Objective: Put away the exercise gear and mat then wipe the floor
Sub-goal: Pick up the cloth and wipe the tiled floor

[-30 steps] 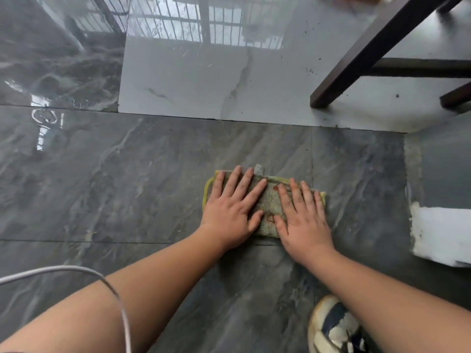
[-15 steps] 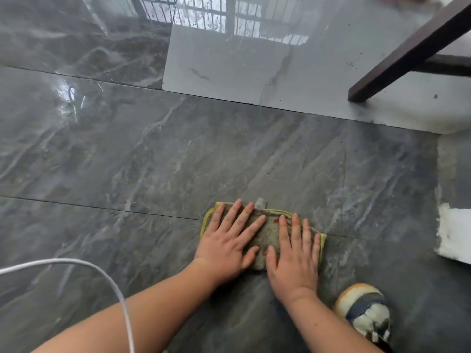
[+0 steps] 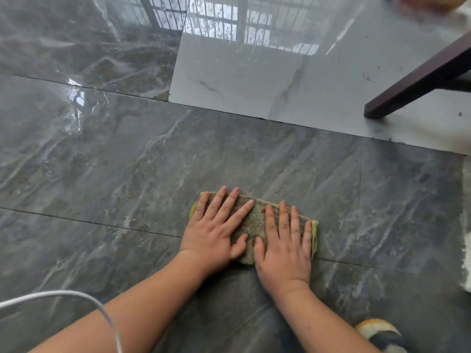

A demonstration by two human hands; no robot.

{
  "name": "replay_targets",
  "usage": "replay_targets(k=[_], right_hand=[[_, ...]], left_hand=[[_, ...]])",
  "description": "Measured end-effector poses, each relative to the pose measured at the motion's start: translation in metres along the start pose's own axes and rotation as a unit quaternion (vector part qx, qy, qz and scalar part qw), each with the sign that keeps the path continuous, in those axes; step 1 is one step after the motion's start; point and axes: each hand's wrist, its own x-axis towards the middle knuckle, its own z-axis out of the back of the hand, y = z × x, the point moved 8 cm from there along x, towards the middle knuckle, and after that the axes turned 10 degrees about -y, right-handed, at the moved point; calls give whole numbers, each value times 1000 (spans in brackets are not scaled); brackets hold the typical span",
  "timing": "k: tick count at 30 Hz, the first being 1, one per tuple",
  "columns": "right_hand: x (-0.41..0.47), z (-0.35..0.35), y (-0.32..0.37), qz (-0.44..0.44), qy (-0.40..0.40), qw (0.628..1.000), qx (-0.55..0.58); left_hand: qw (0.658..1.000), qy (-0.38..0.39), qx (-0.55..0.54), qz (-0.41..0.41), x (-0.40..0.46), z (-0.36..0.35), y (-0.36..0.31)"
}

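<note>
Straight, spread fingers of the left hand [image 3: 212, 236] and right hand [image 3: 284, 247] press flat, side by side, on a greyish cloth [image 3: 254, 220] with a yellow edge. The cloth lies on the dark marbled floor [image 3: 127, 161], near a tile seam. A dark furniture leg [image 3: 418, 80] stands well apart on the pale tile; a white cable [image 3: 76, 299] and a shoe [image 3: 382, 335] sit at the lower edges.

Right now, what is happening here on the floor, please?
A person is wiping the dark marble floor by hand. The left hand and the right hand both press flat, fingers straight, on a folded yellow-edged cloth. No exercise gear or mat is in view. A dark furniture leg stands on the lighter tile at the upper right, and a white cable crosses the lower left.
</note>
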Motion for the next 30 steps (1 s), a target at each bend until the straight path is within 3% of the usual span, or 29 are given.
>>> replay_targets(k=[30], right_hand=[[325, 21, 42, 63, -5, 998, 14]], left_hand=[[997, -22, 42, 66, 266, 27, 143]])
